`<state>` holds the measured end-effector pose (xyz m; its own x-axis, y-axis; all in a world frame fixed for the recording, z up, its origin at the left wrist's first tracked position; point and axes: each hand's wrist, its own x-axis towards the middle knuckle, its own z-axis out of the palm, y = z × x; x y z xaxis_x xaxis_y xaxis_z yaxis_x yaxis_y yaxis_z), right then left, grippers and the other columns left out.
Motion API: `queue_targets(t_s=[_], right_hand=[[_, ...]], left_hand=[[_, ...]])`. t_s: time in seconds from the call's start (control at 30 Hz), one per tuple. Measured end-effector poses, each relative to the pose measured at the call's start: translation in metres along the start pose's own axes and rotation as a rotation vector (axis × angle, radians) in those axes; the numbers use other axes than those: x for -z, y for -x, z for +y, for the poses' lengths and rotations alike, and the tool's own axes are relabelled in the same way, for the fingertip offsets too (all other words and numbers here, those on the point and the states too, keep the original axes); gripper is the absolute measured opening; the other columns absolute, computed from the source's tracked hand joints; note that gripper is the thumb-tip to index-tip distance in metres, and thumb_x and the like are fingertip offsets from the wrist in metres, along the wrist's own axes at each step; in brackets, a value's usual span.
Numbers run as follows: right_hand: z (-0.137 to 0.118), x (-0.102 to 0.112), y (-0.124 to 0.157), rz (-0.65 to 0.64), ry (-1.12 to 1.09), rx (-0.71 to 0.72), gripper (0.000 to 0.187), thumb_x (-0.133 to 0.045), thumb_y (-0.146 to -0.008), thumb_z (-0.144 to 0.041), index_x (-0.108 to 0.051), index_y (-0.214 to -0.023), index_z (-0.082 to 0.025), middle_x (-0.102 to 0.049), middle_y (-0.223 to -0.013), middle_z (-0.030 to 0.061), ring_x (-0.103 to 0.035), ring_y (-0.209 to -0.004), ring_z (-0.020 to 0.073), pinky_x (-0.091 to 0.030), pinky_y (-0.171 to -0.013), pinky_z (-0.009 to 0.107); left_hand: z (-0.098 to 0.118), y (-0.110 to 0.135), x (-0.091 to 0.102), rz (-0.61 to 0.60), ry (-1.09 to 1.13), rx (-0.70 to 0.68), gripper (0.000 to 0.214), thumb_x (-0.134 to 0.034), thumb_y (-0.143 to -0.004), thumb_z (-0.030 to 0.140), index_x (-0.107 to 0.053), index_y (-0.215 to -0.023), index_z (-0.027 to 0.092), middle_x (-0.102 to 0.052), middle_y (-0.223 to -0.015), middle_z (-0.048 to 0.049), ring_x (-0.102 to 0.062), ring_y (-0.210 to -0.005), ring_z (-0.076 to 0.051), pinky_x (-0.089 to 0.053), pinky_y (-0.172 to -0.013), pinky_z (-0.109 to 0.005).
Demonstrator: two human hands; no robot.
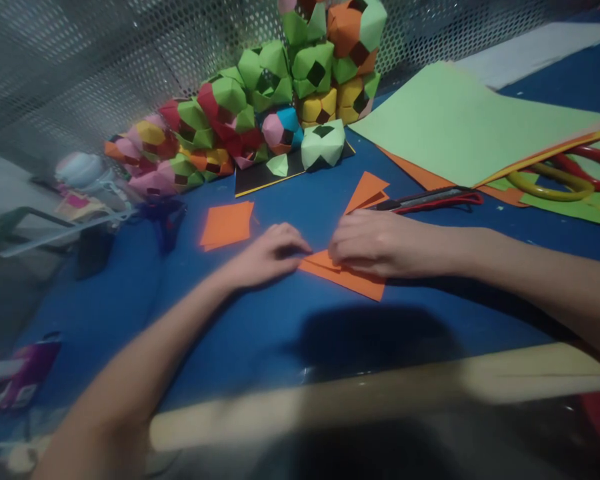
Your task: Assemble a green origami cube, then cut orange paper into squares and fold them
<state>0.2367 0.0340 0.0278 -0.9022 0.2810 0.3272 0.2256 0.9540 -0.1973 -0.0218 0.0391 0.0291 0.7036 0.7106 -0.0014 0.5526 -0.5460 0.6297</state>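
A folded orange paper [353, 280] lies on the blue table [260, 320] near the middle. My left hand [267, 257] rests on the table with its fingers curled, the fingertips pressing the paper's left edge. My right hand [375, 243] lies over the paper's top, fingers together and pressed down on it. A loose orange square [227, 225] lies to the left, and a folded orange piece [366, 193] just behind my right hand.
A heap of coloured folded paper cubes [280, 100] stands at the back against a perforated metal wall. Green and orange sheets [460, 127] are stacked at right, with a utility knife [430, 199] and scissors [565, 175]. Blurred clutter sits at left.
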Motion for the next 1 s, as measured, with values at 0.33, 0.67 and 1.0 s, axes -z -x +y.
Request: queue_targets(t_s=[0.33, 0.67, 1.0], right_hand=[[-0.005, 0.010, -0.001, -0.118, 0.070, 0.031, 0.033, -0.037, -0.099, -0.017, -0.062, -0.078, -0.017, -0.058, -0.078, 0.0065, -0.044, -0.075, 0.0176, -0.033, -0.073, 0.033], [-0.010, 0.012, 0.000, -0.201, 0.073, 0.057, 0.031, -0.036, -0.095, -0.012, -0.060, -0.077, -0.017, -0.059, -0.078, 0.0068, -0.045, -0.074, 0.0184, -0.028, -0.070, 0.034], [-0.013, 0.012, -0.001, -0.238, 0.059, 0.041, 0.032, -0.039, -0.094, -0.010, -0.060, -0.071, -0.018, -0.059, -0.074, 0.0055, -0.045, -0.069, 0.0173, -0.025, -0.068, 0.034]], left_hand=[[-0.002, 0.001, 0.002, -0.032, 0.015, -0.035, 0.013, -0.062, -0.083, 0.020, -0.070, -0.093, 0.021, -0.057, -0.103, -0.0046, -0.052, -0.106, -0.020, -0.038, -0.101, -0.039], [0.000, 0.000, 0.005, -0.071, 0.028, 0.004, 0.009, -0.062, -0.082, 0.023, -0.069, -0.087, 0.022, -0.056, -0.104, -0.0047, -0.051, -0.109, -0.021, -0.036, -0.105, -0.043], [-0.002, 0.000, 0.005, -0.079, 0.026, -0.002, 0.007, -0.063, -0.080, 0.022, -0.069, -0.084, 0.022, -0.055, -0.106, -0.0043, -0.051, -0.109, -0.021, -0.036, -0.106, -0.043]])
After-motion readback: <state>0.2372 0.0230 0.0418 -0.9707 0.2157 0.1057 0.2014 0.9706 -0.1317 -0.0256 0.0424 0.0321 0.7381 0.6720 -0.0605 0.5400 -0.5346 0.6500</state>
